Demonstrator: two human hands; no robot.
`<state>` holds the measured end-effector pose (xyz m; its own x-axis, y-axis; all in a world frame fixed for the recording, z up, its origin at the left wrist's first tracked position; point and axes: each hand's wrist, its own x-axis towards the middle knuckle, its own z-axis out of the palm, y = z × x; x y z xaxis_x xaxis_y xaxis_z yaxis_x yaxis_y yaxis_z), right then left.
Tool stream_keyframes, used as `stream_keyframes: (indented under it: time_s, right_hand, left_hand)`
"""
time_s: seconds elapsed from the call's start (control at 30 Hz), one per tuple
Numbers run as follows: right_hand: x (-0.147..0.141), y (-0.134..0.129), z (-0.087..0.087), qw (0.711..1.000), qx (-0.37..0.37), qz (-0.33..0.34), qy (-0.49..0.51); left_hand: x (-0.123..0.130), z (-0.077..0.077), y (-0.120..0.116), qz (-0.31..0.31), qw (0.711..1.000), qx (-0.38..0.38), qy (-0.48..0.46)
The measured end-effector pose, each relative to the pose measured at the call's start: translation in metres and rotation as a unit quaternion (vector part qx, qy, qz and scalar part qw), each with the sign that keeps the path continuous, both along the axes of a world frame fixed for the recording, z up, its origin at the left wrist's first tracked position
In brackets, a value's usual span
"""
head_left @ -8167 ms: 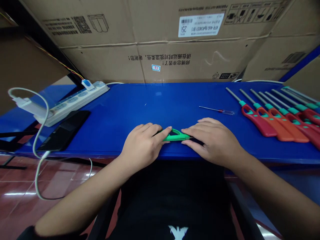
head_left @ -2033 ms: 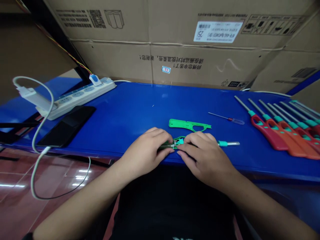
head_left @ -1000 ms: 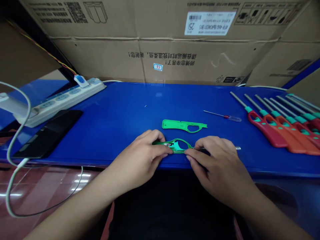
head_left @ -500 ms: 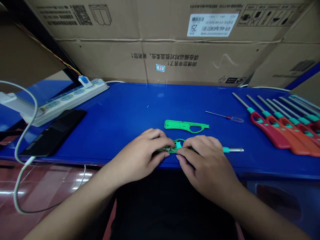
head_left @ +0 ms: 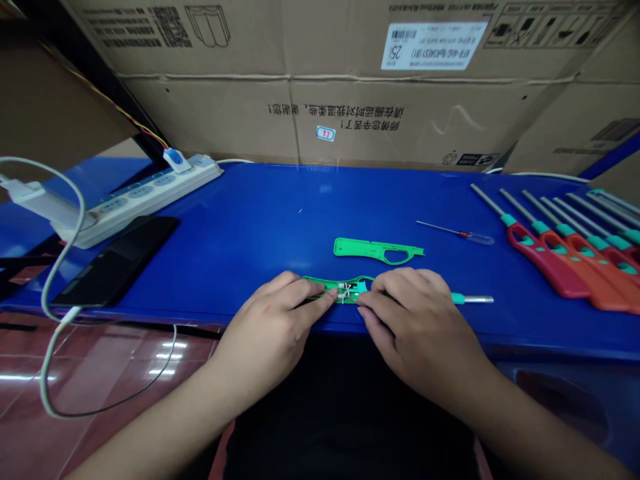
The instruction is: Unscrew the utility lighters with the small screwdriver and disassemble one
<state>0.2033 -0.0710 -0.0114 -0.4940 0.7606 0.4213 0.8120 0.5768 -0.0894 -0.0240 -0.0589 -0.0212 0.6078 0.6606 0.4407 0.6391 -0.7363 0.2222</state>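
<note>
Drawn back from the trigger (head_left: 360,287) since half a second ago, the left hand (head_left: 280,313) leaves more of the white inner parts (head_left: 346,289) bare. It now rests over the handle end of the uncovered green lighter (head_left: 331,283), which lies at the near edge of the blue table (head_left: 250,220); whether it pinches or only steadies, I cannot tell. The right hand (head_left: 415,310) is closed around the front, thumb and forefinger beside the trigger, the metal tube (head_left: 479,300) jutting out past it. The other shell half (head_left: 357,249) lies just beyond, touched by neither hand. The lighter looks light, its plastic stiff but thin and rather smooth; the small parts seem likely to spring loose. It is probably best held by its outer edges, keeping pressure off the delicate insides.
</note>
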Motion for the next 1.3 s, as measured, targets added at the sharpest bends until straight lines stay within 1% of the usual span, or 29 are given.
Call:
stream_keyframes:
  time_s: [0.1,0.27,0.37,0.6,0.8,0.9,1.07,1.17,1.3]
  right_hand:
    - [0.001,0.001,0.001,1.0,-0.002,0.001,-0.007]
    - [0.003,0.004,0.003,1.0,-0.007,0.017,-0.016]
    - [0.001,0.004,0.003,1.0,-0.01,0.019,-0.007]
    - [-0.006,0.006,-0.002,0.998,-0.042,0.009,0.041]
    - [-0.003,0.01,0.003,0.998,-0.056,0.039,0.018]
    - [0.001,0.01,0.003,0.997,-0.061,0.038,0.034]
    - [0.005,0.012,0.001,0.997,-0.03,0.019,0.068]
    - [0.005,0.016,0.005,0.998,-0.029,0.034,0.052]
    - [0.008,0.023,0.012,0.995,-0.037,0.09,-0.022]
  left_hand:
    - [-0.003,0.004,0.003,-0.008,1.0,-0.01,0.0]
    - [-0.008,0.014,0.017,-0.061,0.996,-0.061,0.03]
    - [-0.009,0.016,0.021,-0.068,0.995,-0.068,0.033]
    - [-0.009,0.01,0.015,-0.059,0.996,-0.063,0.007]
    - [-0.006,0.009,0.014,-0.041,0.997,-0.055,0.032]
    - [-0.005,0.01,0.014,-0.043,0.997,-0.065,0.028]
    - [-0.006,0.011,0.014,-0.046,0.996,-0.082,0.001]
    - [-0.007,0.01,0.014,-0.043,0.994,-0.095,-0.007]
    - [-0.007,0.01,0.013,-0.044,0.994,-0.102,-0.013]
